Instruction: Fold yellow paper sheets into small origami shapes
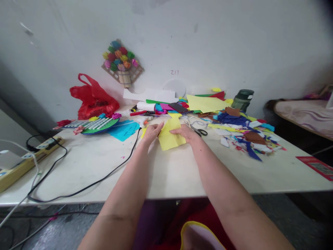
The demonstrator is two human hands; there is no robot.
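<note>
Between my two hands is a piece of yellow paper (171,136), held just over the table and slightly bent. My left hand (153,132) grips its left edge, the thumb along the near face and the fingers mostly hidden. On the right side my right hand (185,132) pinches the sheet, its thumb lying across the front. Black-handled scissors (201,132) lie right beside my right hand. Another bit of yellow paper (174,115) shows just behind the sheet.
Paper scraps (249,139) heap at the right near a dark green bottle (242,100). A red plastic bag (93,99), a round craft piece (100,125) and blue paper (125,130) lie left. A black cable (104,177) crosses the table from a power strip (31,159).
</note>
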